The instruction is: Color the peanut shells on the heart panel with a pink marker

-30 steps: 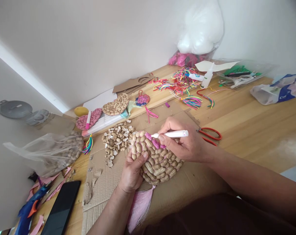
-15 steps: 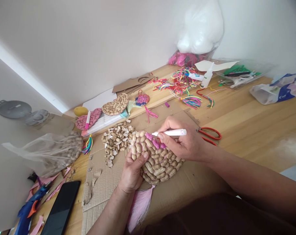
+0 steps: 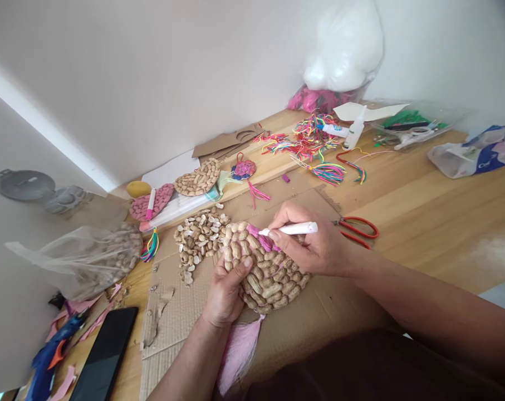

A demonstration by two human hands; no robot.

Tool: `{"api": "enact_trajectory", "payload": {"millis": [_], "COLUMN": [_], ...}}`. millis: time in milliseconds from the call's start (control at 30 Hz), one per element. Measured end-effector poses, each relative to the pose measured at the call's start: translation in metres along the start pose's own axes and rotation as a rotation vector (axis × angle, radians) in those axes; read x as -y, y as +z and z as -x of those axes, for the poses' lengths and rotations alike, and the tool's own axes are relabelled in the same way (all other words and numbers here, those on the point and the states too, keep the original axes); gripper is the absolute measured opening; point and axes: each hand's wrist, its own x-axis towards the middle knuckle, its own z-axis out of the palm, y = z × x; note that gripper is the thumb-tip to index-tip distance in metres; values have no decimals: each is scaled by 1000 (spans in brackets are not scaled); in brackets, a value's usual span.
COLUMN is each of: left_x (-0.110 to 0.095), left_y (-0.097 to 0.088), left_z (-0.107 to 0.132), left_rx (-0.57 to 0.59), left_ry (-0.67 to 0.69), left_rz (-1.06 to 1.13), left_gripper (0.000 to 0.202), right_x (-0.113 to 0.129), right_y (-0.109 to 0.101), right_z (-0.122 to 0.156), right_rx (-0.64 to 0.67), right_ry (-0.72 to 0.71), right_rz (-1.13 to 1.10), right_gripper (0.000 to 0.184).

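My left hand [image 3: 227, 287] grips the left edge of a round disc covered in peanut shells [image 3: 273, 281], its thumb resting on the shells. A few shells near the top are coloured purple-pink [image 3: 260, 239]; the others are plain tan. In my right hand [image 3: 319, 242] is a white marker pen [image 3: 298, 228], held in a writing grip with its tip at the coloured shells. A pale pink tassel [image 3: 240, 351] hangs from the disc's lower edge. Part of the disc's right side is hidden behind my right hand.
Loose peanut shells [image 3: 200, 234] lie on the cardboard sheet [image 3: 172, 312]. Red-handled scissors [image 3: 358, 229] are right of my right hand. A phone [image 3: 106, 356] and a blue glue gun [image 3: 47, 362] lie at left. Coloured threads [image 3: 314, 136] and a glue bottle [image 3: 353, 132] stand behind.
The marker has shifted slightly, its tip moving a little down over the coloured shells. My left hand keeps its hold on the disc.
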Motion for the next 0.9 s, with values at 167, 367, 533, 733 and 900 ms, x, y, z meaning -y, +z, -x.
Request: {"api": "enact_trajectory", "payload": {"millis": [167, 367, 533, 733, 900], "left_x": [0, -1, 0, 0, -1], "left_y": [0, 1, 0, -2, -1], "left_z": [0, -1, -2, -2, -2], "left_rx": [0, -12, -17, -27, -41], "left_ry": [4, -11, -22, -28, -32], "left_rz": [5, 6, 23, 15, 5], "left_gripper": [49, 50, 55, 52, 55], "right_x": [-3, -6, -10, -11, -11], "right_y": [1, 3, 3, 2, 3], "right_z": [1, 0, -1, -1, -1], "right_rx": [8, 16, 19, 14, 25], "right_ry": [-39, -140, -176, -200, -213], "right_rz": [12, 35, 50, 58, 69], "right_gripper": [7, 5, 3, 5, 5]}}
